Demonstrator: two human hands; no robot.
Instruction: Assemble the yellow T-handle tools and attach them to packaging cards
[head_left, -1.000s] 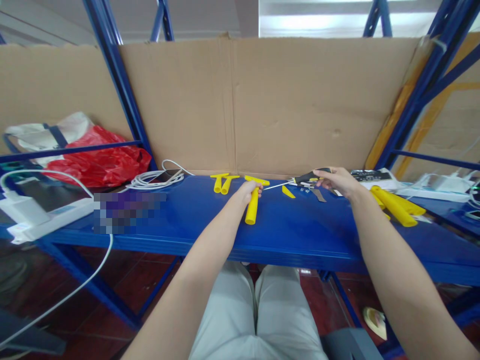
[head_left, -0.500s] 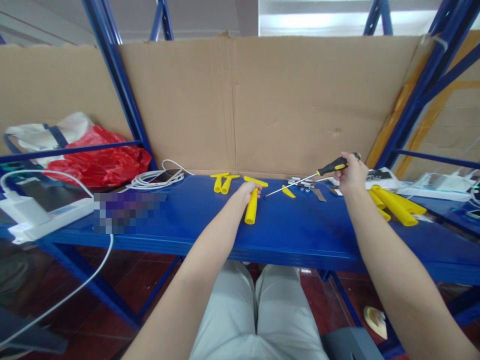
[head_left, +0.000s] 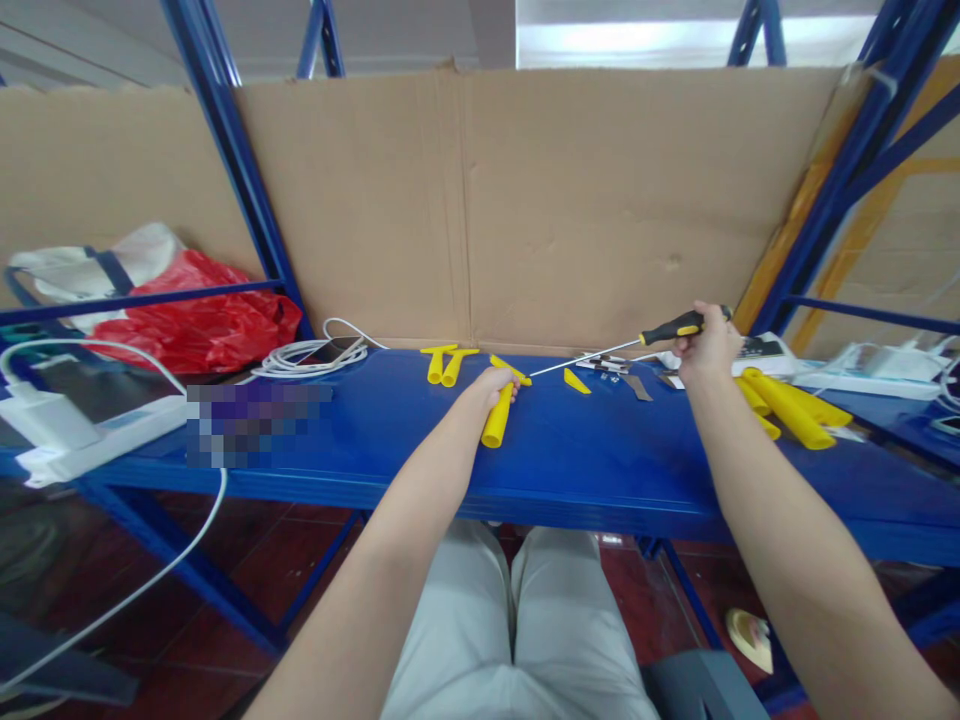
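My left hand [head_left: 499,384] is closed around a yellow T-shaped scraper handle [head_left: 495,427], whose thick tubular grip points toward me and whose crossbar sits at the far end. In my right hand [head_left: 707,345] is a long screwdriver [head_left: 671,328] with a black and yellow grip. Its thin shaft reaches left, and the tip is at or very close to the crossbar; contact is too small to make out. A small yellow wedge-shaped piece [head_left: 576,381] lies beneath the shaft. Beside it are small metal parts [head_left: 606,365] and a flat grey blade-like piece [head_left: 637,387].
Two yellow T-shaped handles [head_left: 451,370] lie near the cardboard back wall [head_left: 570,210]. Several yellow tubular handles [head_left: 795,410] lie at right by a white power strip [head_left: 862,383]. Coiled white cable [head_left: 307,358], a red plastic bag [head_left: 214,320] and another power strip [head_left: 127,440] occupy the left.
The yellow handle has tilted, its grip end swinging slightly left. The screwdriver has shifted a little right, its tip rising to the crossbar's right end.
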